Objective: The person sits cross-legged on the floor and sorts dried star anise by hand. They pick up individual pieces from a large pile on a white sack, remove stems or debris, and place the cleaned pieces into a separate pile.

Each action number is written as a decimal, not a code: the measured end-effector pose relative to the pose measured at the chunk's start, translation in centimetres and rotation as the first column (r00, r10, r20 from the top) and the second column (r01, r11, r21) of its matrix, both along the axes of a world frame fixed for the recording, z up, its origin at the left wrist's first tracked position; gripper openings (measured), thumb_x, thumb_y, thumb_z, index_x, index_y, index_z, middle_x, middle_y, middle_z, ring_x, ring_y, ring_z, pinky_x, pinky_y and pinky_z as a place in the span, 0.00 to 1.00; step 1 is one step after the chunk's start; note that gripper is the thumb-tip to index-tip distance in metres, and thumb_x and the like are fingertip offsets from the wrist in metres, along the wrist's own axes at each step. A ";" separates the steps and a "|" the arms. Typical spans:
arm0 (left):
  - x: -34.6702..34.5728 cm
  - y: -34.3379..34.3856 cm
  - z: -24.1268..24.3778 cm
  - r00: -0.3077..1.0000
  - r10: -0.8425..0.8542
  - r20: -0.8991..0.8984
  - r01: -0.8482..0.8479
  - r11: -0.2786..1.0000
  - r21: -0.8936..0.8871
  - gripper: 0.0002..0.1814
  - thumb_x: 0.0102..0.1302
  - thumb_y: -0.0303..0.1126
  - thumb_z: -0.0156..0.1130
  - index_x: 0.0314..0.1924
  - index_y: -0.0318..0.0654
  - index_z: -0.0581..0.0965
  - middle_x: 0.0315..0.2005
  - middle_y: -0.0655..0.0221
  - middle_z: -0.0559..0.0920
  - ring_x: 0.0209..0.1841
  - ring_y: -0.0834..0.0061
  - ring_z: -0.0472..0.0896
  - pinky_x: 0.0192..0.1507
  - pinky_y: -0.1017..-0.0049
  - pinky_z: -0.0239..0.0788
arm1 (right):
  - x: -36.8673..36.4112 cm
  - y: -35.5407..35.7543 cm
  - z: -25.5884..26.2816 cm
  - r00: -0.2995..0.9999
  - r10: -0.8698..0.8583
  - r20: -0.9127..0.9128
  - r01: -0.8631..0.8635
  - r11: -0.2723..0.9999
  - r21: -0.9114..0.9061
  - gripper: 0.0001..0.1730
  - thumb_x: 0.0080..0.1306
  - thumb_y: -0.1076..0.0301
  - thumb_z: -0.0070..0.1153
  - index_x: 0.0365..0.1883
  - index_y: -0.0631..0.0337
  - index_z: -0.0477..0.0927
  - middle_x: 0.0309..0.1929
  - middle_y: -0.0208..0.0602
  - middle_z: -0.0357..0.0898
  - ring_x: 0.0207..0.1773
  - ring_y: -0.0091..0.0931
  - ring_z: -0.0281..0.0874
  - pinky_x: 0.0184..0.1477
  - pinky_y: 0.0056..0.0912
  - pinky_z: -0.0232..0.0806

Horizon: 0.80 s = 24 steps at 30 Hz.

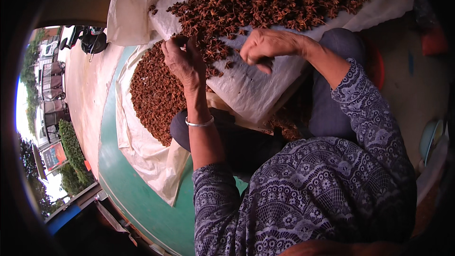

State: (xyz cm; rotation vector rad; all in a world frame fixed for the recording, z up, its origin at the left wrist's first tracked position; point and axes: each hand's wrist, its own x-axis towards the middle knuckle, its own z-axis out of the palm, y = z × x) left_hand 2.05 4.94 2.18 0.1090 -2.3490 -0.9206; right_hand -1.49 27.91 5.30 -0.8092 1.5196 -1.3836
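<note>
Dried star anise (270, 0) is heaped on a white woven plastic sheet (249, 89) over a raised surface before me. My left hand (185, 60) is above the left edge of the heap with its fingers curled. Something dark shows by its fingertips, but I cannot tell whether it is gripped. Over the sheet's near part, my right hand (265, 48) is bent at the wrist, fingers curled down and slightly blurred. Whether it holds a piece is hidden. A few loose star anise (217, 48) lie between the two hands.
Below left, an open white sack (124, 124) holds a mass of small brown pieces (156, 96) on the green floor (142, 199). More brown pieces (284, 128) lie beneath the sheet's near corner. A red rounded object (376, 64) is behind my right knee; a pale bowl (430, 140) is far right.
</note>
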 end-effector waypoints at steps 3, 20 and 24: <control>0.5 0.8 1.2 0.995 0.100 -0.015 -0.085 0.753 -0.652 0.20 0.52 0.36 0.70 0.44 0.39 0.75 0.52 0.54 0.73 0.44 0.58 0.78 0.38 0.63 0.71 | 0.7 1.7 2.2 0.858 0.450 0.246 -0.494 0.854 0.160 0.10 0.61 0.68 0.59 0.35 0.66 0.80 0.23 0.38 0.81 0.20 0.21 0.78 0.21 0.21 0.69; 2.7 4.9 -3.8 0.807 -0.406 0.429 0.519 0.834 -0.186 0.14 0.56 0.37 0.64 0.42 0.44 0.74 0.40 0.58 0.73 0.37 0.54 0.78 0.33 0.60 0.70 | 0.3 2.4 0.0 0.821 -0.379 -0.427 0.505 0.832 0.232 0.14 0.55 0.73 0.52 0.41 0.65 0.79 0.32 0.39 0.80 0.32 0.25 0.78 0.32 0.28 0.70; 2.4 3.6 -3.6 0.834 -0.337 0.436 0.477 0.838 -0.264 0.15 0.59 0.38 0.62 0.45 0.44 0.77 0.41 0.62 0.75 0.36 0.55 0.79 0.34 0.62 0.71 | 2.6 10.3 1.8 0.532 -0.846 0.032 0.819 0.504 -0.273 0.12 0.64 0.74 0.47 0.45 0.65 0.77 0.32 0.29 0.77 0.32 0.18 0.74 0.29 0.19 0.66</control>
